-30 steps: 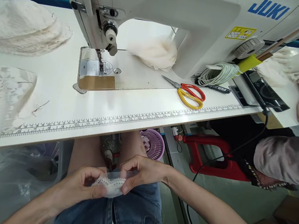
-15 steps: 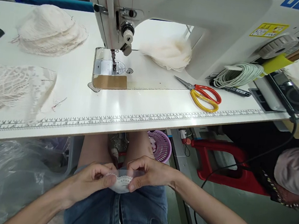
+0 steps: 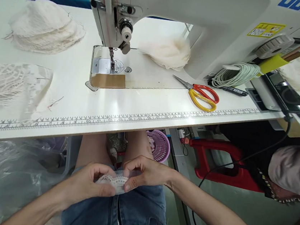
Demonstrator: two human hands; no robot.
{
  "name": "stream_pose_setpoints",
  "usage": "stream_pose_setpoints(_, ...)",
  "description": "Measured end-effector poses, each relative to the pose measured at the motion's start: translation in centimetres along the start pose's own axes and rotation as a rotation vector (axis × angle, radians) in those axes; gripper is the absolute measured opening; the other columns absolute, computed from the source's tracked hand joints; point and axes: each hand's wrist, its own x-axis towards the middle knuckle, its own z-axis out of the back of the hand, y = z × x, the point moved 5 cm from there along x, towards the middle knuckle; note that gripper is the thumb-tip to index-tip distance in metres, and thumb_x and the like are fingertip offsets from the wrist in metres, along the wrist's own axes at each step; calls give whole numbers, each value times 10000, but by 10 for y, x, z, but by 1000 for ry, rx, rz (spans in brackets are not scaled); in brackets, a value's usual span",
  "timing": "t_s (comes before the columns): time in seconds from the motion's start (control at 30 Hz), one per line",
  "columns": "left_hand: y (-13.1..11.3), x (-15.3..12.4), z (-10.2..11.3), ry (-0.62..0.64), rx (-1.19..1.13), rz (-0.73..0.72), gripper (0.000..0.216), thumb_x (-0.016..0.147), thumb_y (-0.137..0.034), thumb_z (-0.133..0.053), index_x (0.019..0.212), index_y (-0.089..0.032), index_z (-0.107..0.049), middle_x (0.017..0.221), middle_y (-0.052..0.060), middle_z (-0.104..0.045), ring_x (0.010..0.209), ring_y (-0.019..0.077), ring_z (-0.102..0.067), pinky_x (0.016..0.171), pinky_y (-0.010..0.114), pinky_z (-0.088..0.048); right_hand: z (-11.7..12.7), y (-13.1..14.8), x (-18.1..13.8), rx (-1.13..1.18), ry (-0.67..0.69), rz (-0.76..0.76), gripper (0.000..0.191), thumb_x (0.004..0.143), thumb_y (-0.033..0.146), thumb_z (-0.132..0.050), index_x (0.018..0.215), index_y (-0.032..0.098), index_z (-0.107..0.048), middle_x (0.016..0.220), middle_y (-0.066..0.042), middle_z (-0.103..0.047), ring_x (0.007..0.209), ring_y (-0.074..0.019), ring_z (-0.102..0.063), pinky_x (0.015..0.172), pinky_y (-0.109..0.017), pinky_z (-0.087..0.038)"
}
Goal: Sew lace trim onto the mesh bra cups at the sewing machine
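Over my lap, below the table edge, a small piece of white sheer fabric with a scalloped lace edge (image 3: 116, 182) is stretched between my two hands. My left hand (image 3: 90, 183) grips its left end, thumb on top and fingers behind. My right hand (image 3: 141, 174) pinches the right end between thumb and fingers. The lace edge faces up between them. Part of the fabric is hidden behind my fingers.
A white sewing machine (image 3: 162, 2) stands on the table. Scissors with red and yellow handles (image 3: 203, 97) lie near its base. Cream fabric piles (image 3: 45, 28) and white lace pieces (image 3: 12, 87) lie at left. Below are a purple basket (image 3: 162, 146) and red stool (image 3: 216, 145).
My left hand has shifted slightly left and its thumb lies lower on the fabric, so more of the lace edge shows. The right hand keeps its pinch. The whole view has shifted a little.
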Motion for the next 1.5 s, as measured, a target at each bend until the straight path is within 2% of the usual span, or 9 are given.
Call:
stream_pose_setpoints(0.4, -10, -1, -2, -52, 45, -90, 277, 656, -426, -727, 652, -154, -677, 654, -39, -448, 622, 118, -384, 570, 218, -279, -1, 2, 0, 9, 2, -3, 424, 603, 502, -756, 719, 112, -636, 706, 12, -566, 680, -101, -499, 623, -204, -409)
stream_pose_setpoints(0.83, -9, -5, -2, -69, -31, -13, 282, 601, -431, -757, 676, -166, -698, 653, -27, -512, 639, 130, -433, 587, 221, -321, 3, 0, -7, -52, 77, 57, 376, 670, 455, -731, 799, 108, -665, 750, -8, -583, 727, -112, -538, 695, -220, -441)
stream_pose_setpoints(0.97, -19, -13, -9, -10, -42, -80, 229, 636, -385, -740, 643, -163, -684, 653, -32, -490, 619, 117, -416, 561, 217, -295, 3, 15, -20, -132, 165, 183, 398, 709, 484, -696, 796, 97, -672, 766, -36, -587, 728, -116, -546, 704, -226, -440)
stream_pose_setpoints(1.07, -41, -23, -19, 115, 12, -169, 185, 653, -340, -725, 628, -161, -687, 645, -30, -481, 585, 111, -423, 529, 221, -292, -7, 34, -30, -207, 257, 346, 472, 811, 548, -555, 820, 87, -656, 766, -69, -599, 715, -135, -576, 696, -251, -460)
stream_pose_setpoints(1.1, -48, -26, -22, 146, 39, -186, 168, 657, -322, -721, 634, -159, -691, 643, -26, -493, 581, 114, -433, 525, 223, -299, -8, 39, -30, -254, 176, 406, 482, 847, 548, -502, 893, 90, -648, 787, -74, -598, 721, -139, -575, 695, -262, -464)
stream_pose_setpoints(1.17, -60, -27, -20, 143, 63, -185, 153, 668, -303, -711, 647, -152, -695, 620, -21, -517, 572, 117, -440, 525, 225, -309, -6, 47, -29, -396, -112, 539, 441, 877, 481, -503, 1121, 122, -581, 882, -77, -574, 778, -144, -543, 708, -275, -455)
stream_pose_setpoints(1.27, -70, -23, -9, 60, 20, -148, 182, 672, -317, -703, 631, -143, -674, 540, -37, -491, 527, 100, -388, 515, 220, -289, -13, 53, -27, -622, -332, 757, 435, 888, 364, -527, 1289, 212, -457, 980, -73, -516, 833, -147, -484, 702, -269, -432)
stream_pose_setpoints(1.37, -75, -21, -1, 23, 28, -117, 190, 662, -306, -702, 603, -136, -645, 542, -40, -479, 528, 94, -367, 506, 216, -267, -17, 59, -29, -781, -439, 942, 307, 888, 276, -529, 1195, 273, -523, 941, -39, -475, 780, -122, -473, 648, -229, -414)
stream_pose_setpoints(1.5, -79, -22, 2, -6, 78, -123, 166, 645, -278, -692, 598, -132, -630, 577, -26, -488, 553, 102, -381, 506, 225, -259, -21, 68, -33, -963, -467, 978, 165, 878, 201, -515, 992, 251, -625, 907, -26, -461, 754, -102, -480, 618, -200, -402)
